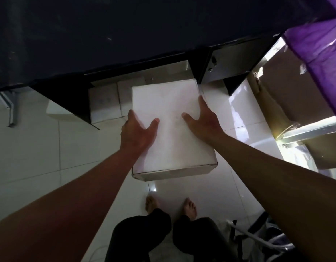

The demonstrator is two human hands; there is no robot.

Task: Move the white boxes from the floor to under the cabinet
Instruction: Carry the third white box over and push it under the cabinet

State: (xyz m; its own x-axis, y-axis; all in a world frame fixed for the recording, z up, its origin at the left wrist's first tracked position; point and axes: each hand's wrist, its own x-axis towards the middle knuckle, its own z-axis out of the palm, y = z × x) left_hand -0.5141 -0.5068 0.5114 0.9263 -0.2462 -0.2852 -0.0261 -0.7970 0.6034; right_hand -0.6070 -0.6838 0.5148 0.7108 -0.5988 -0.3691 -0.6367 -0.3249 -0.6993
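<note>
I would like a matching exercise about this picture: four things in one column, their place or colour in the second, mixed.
1 large white box
2 small white boxes
3 cloth
4 cardboard box

a purple, upper right
b gripped by the left hand and right hand
c brown, at the right
d on the floor beneath the cabinet

Pairs: 1-b, 2-d, 3-a, 4-c

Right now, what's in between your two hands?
Only the plain top of the white box, seen in the head view. The left hand and right hand hold its opposite sides, thumbs lying on top.
</note>
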